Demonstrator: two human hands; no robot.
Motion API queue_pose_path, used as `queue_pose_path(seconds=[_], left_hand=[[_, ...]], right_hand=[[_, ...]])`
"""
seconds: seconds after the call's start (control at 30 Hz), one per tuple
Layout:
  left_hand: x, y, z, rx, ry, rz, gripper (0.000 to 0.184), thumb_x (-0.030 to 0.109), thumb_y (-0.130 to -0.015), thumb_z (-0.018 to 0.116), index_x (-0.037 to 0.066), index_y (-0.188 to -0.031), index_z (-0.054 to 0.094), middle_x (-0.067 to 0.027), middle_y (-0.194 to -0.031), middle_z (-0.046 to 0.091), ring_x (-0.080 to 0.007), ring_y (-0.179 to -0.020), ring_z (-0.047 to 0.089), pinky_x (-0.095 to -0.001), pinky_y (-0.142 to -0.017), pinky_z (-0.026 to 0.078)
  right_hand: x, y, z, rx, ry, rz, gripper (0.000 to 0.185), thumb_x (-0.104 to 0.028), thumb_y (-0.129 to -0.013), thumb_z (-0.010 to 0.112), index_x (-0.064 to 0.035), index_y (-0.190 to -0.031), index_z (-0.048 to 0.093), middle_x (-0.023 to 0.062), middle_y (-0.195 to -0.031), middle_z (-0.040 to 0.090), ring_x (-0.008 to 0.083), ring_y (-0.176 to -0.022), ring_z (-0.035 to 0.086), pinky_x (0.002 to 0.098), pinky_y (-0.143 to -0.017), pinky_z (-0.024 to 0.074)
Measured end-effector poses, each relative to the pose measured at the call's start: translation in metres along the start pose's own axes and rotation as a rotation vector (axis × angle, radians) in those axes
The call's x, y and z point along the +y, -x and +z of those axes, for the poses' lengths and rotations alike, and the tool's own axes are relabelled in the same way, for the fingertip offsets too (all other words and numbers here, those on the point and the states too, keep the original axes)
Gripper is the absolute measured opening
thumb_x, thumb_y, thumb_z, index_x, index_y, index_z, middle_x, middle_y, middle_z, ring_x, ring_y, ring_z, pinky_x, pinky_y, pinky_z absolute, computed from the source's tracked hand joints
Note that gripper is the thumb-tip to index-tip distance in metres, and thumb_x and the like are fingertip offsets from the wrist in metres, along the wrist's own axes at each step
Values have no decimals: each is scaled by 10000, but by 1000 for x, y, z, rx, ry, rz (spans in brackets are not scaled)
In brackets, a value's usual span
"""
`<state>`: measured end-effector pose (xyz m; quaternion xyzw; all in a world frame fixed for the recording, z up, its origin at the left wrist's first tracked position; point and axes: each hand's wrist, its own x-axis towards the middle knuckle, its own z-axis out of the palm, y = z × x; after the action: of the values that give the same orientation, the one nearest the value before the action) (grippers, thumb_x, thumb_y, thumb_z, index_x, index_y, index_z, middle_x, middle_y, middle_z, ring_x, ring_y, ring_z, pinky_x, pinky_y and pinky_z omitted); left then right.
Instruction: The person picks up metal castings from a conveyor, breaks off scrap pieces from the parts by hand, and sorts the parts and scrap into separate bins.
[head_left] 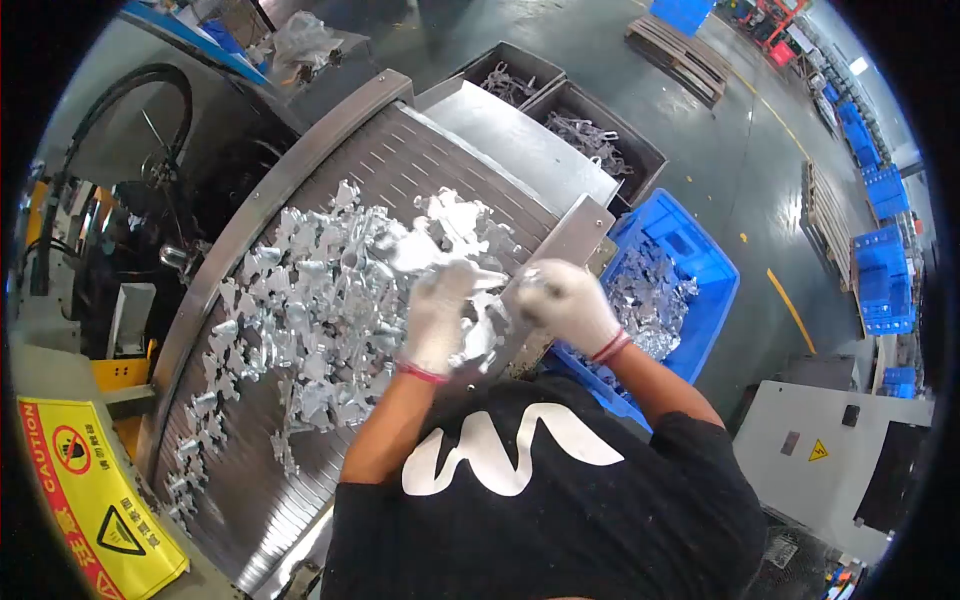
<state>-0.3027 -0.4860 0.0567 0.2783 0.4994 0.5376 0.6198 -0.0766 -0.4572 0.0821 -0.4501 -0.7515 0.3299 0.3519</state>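
Note:
A heap of shiny silver metal castings point(340, 290) covers the middle of a slatted metal conveyor point(400, 150). My left hand point(438, 318), in a white knit glove with a red cuff, is closed at the heap's right side. A silver casting point(487, 281) juts out by its fingertips and appears to be in its grip; motion blurs the fingers. Over the conveyor's right side rail my right hand point(572, 305), gloved the same way, has its fingers curled in. Smudging and blur hide what lies inside them. The two hands are slightly apart.
Right of the conveyor stands a blue crate point(712, 295) with silver pieces inside. Dark bins point(645, 165) with metal parts sit beyond a sheet-metal slide point(520, 140). A yellow caution sign point(110, 500) is at lower left, a grey cabinet point(800, 440) at right, wooden pallets point(680, 65) farther off.

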Motion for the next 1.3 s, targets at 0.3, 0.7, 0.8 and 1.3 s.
queue_pose_path(seconds=[0.3,0.7,0.8,1.3], left_hand=[[45,24,-3,-420,32,-233,310,184,-1117,592,-35,-1300,714,-95,-1194,766,-155,-1090,711,-296,-934,576],[70,19,14,-545,-506,-125,293,280,-1054,702,28,-1203,715,22,-895,675,-74,-765,647,-299,-664,539],[43,14,16,-332,-986,341,323,388,-1028,585,113,-1049,753,-183,-883,751,-397,-785,734,-500,-719,583],[53,-8,16,-17,155,67,550,466,-1164,423,3,-1223,714,-113,-987,752,-180,-835,717,-328,-741,604]], right_hand=[[23,-35,-33,-398,-318,-323,546,-334,-1021,643,28,-1430,630,191,-1387,687,340,-1359,601,437,-1187,435],[-38,-46,-42,-584,-306,314,392,-402,-946,812,-34,-1074,773,33,-870,757,106,-836,676,329,-770,578],[-27,-34,-27,-426,-7,220,371,-455,-935,736,-105,-1049,778,154,-911,764,308,-835,757,414,-759,584],[81,83,-86,55,845,470,660,-405,-937,744,-26,-1460,604,234,-1414,666,387,-1307,650,466,-1100,520]])
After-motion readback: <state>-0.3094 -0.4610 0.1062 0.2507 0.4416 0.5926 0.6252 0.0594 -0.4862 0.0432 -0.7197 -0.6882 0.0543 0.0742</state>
